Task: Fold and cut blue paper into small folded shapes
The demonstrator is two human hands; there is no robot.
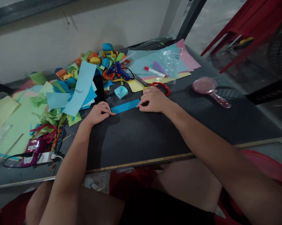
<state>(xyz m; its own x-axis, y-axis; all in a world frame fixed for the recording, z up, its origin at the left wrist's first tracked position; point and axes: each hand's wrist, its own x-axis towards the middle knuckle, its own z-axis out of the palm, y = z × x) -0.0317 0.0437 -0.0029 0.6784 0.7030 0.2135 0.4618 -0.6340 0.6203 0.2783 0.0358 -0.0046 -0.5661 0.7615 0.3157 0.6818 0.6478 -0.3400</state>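
A blue paper strip (125, 106) lies flat on the dark table, slanting up slightly to the right. At its left end, my left hand (99, 113) has its fingertips closed on the paper. The strip's right end is pinched between the thumb and fingers of my right hand (153, 100). Just behind the strip sits a small folded light-blue paper piece (121, 92). Scissors with red handles (166, 88) lie right behind my right hand, which partly covers them. Left of the strip, a long light-blue paper sheet (81, 89) rests on a paper pile.
Many coloured paper loops (94, 59) are heaped at the back, with a blue glue gun (118, 70) beside them. A red-and-white marker (155, 72) lies on paper sheets (145, 59). A pink hairbrush (208, 89) is at right, a purple plugged-in socket (33, 152) at left.
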